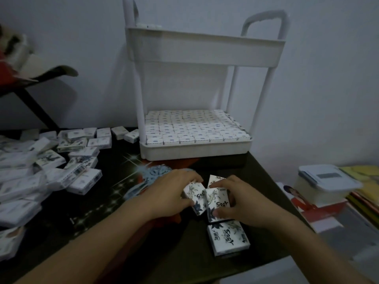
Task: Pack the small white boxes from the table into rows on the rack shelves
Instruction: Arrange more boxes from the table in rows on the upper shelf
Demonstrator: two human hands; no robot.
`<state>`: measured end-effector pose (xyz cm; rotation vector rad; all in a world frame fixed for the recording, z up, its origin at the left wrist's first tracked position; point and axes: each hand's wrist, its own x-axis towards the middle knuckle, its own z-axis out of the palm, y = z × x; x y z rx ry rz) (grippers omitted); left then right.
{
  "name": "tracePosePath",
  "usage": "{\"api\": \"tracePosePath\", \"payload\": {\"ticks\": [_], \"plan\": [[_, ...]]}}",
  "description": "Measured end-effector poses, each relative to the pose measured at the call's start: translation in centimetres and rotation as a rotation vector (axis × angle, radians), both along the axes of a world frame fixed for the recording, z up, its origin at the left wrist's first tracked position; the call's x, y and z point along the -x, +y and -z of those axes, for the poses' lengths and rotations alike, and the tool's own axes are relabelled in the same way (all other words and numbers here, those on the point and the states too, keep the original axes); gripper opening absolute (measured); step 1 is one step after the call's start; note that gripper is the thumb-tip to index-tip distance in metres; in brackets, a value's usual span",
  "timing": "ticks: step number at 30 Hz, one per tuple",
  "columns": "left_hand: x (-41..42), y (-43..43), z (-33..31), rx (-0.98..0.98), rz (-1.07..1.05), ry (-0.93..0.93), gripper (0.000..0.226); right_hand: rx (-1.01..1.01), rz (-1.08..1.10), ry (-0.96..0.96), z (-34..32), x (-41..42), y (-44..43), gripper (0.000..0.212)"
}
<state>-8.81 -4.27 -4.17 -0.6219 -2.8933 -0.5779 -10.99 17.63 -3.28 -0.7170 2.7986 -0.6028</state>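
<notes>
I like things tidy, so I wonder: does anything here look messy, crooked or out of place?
The loose boxes at the left of the table lie in a jumble, overlapping and at all angles, unlike the neat rows of boxes on the rack's lower shelf. Nothing looks spilled or damaged.

Domestic room, dimly lit. Evidence: plain painted wall (328, 78), dark table (92, 214) with printed sparkle cover, white plastic rack (205, 50), lidded container (326, 181) atop stacked magazines (301, 203).

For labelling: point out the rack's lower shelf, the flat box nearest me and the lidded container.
Lower shelf (194, 150): head view, front wall.
Flat box (226, 236): head view, top face.
Lidded container (328, 177): head view, lid.
</notes>
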Motion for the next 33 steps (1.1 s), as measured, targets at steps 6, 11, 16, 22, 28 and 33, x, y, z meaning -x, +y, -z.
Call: {"api": "tracePosePath", "payload": {"ticks": [6,11,16,22,28,33], "plan": [[1.0,-2.1,-0.5,-0.016,-0.134,-0.065,0.066,0.272,0.116,0.076,1.8,1.4,-1.6,0.052],[1.4,-3.8,-1.3,-0.133,-0.240,-0.089,0.052,0.312,0.191,0.105,1.7,2.4,-2.8,0.057],[1.6,-4.9,-1.7,-0.417,-0.368,-0.251,0.046,0.413,0.146,0.002,0.6,2.3,-2.6,0.042],[1.3,-4.9,-4.1,-0.800,-0.379,-0.381,0.051,0.515,0.115,-0.096,-2.0,2.3,-2.8,0.023],[1.9,-5.2,-11.8,-0.844,-0.287,-0.272,0.047,0.482,0.053,0.034,-8.4,4.4,-4.2,0.032],[3.8,-6.2,-21.4,-0.852,-0.217,-0.085,0.044,0.463,0.001,0.261,-17.1,7.2,-6.1,0.037]]}}
